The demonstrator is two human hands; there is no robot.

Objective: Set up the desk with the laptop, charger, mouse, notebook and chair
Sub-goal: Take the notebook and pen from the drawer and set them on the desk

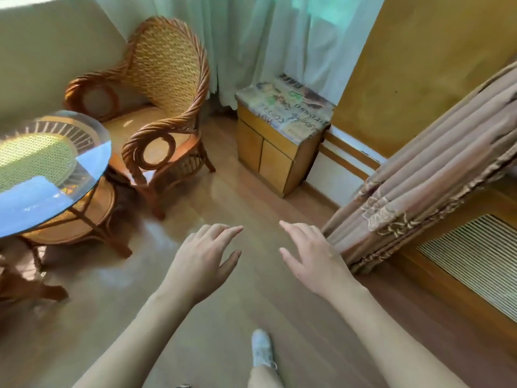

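Note:
A wicker armchair (162, 107) with curled arms stands at the upper left, facing right and forward, next to a round glass-topped rattan table (42, 189). My left hand (204, 261) and my right hand (313, 261) are both stretched out over the wooden floor, palms down, fingers apart, holding nothing. Both hands are well short of the chair and touch nothing. No laptop, charger, mouse or notebook is in view.
A small wooden cabinet (268, 152) with a printed cloth on top stands against the wall under pale curtains (279, 37). A brown gathered curtain (419, 186) hangs at the right above a slatted vent cover (475, 259). My white shoe (261, 348) is on the floor below.

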